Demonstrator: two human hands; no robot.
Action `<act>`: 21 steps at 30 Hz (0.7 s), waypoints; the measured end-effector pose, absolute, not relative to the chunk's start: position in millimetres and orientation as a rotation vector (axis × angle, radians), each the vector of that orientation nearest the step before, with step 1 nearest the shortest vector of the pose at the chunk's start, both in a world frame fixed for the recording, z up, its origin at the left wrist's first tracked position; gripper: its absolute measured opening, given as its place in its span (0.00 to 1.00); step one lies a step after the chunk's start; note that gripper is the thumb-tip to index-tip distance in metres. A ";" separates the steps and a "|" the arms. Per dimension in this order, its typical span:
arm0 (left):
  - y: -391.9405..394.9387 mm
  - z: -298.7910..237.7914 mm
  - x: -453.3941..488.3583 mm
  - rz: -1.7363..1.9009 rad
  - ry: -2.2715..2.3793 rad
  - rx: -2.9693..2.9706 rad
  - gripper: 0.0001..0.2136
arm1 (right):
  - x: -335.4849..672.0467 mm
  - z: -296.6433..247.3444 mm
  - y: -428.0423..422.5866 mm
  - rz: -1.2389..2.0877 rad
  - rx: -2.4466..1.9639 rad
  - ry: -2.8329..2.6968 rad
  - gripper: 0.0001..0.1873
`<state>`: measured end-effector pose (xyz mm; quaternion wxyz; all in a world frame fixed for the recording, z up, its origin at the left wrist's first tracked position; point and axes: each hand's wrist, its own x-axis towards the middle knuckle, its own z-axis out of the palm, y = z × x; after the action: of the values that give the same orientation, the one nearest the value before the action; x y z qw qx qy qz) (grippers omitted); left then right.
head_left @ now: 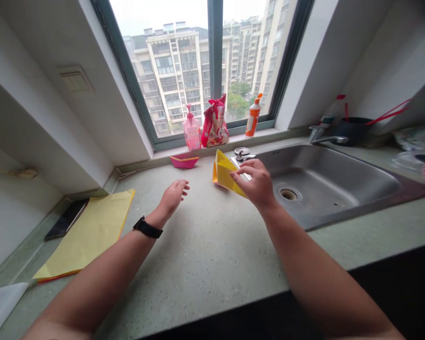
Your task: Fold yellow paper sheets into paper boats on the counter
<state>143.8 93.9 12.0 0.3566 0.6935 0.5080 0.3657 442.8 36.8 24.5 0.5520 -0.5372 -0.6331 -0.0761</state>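
A folded piece of yellow paper [226, 174], orange on one side, is pinched at its right edge by my right hand [257, 182]. It is held just above the counter, partly opened along its folds. My left hand [173, 197] hovers over the counter to the left, fingers apart and slightly curled, with nothing in them; a black watch is on that wrist. Beyond my left hand, close to the wall, sits a pink folded paper boat [184, 162].
Yellow paper sheets [88, 236] and a dark flat object [66, 219] lie left. The steel sink [333, 174] is at right. A pink pump bottle [191, 131], a red bag [215, 123] and an orange-white bottle [253, 117] line the windowsill. A faucet [327, 138] stands behind the sink.
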 end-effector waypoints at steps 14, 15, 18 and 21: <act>131.7 -27.8 245.5 0.980 0.998 2.387 0.09 | 461.7 26.6 63.7 0.050 -1.689 -1.240 0.10; 132.0 -30.4 247.3 0.980 0.989 2.401 0.09 | 462.5 31.2 69.4 0.053 -1.727 -1.274 0.10; 134.4 -35.4 247.7 0.984 0.979 2.424 0.08 | 461.1 48.0 90.4 0.036 -1.864 -1.394 0.11; 135.5 -36.0 244.3 0.991 0.959 2.429 0.08 | 454.2 63.4 111.5 0.031 -2.027 -1.497 0.12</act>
<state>244.3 135.5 -36.0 0.1735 0.8564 0.3383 0.3493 454.2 111.5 63.4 0.3058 -0.7659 -0.5655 0.0117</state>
